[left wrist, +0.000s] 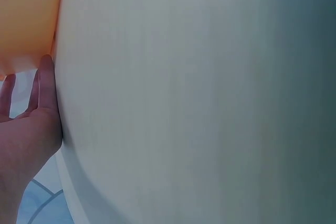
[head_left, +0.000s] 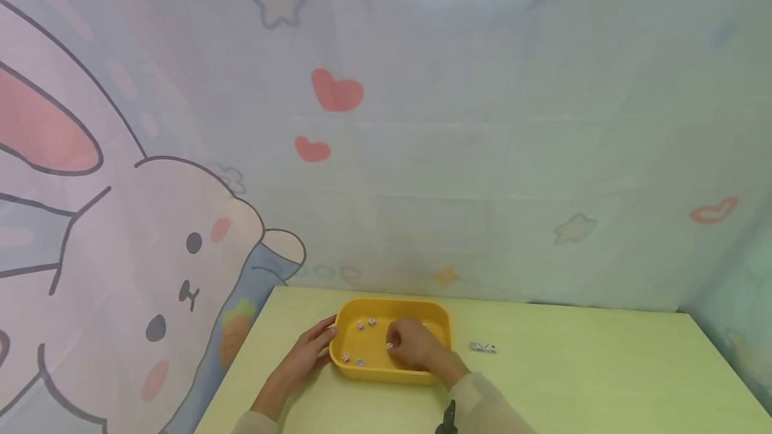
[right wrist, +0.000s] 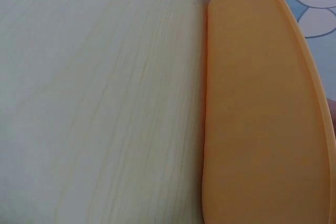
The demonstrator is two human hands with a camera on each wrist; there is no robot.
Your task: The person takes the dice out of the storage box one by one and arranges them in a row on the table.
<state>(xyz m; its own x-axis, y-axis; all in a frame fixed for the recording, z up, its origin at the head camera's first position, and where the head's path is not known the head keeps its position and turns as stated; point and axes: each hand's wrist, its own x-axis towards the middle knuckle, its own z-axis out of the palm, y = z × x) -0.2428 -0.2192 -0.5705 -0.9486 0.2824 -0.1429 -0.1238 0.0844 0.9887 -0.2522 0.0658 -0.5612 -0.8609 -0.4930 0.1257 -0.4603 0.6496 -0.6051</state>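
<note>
Right hand (head_left: 416, 343): thumb and fingertips nearly closed, pinching one white die (head_left: 389, 345) over the middle of the yellow tray (head_left: 380, 375). Can't tell whether the die is clear of the tray floor or touching it; too small.

Left hand (head_left: 310, 352): at the tray's left end, fingers fairly straight against the outside wall, thumb up by the rim. Touching the tray, not wrapped round it.

Loose in the tray: far-left dice (head_left: 360, 325), two near the far-left corner, just beside each other; near-left dice (head_left: 360, 362), two along the near-left side, slightly apart. All well left of my pinch.

Outside, just right of the tray: a short row of dice (head_left: 482, 347), white faces with marks, one red dot at the right end. Count too small to read.

Obstructions: my right hand and forearm cover the tray's right part and cross its near-right corner, so whatever lies under there I can't see. From the right wrist, the tray's outer wall hides the pinch.

Tray sits on the pale table (head_left: 603, 367). Beyond its far side hangs a printed backdrop (head_left: 512, 119); the big rabbit (head_left: 181, 273) is left of the tray.
</note>
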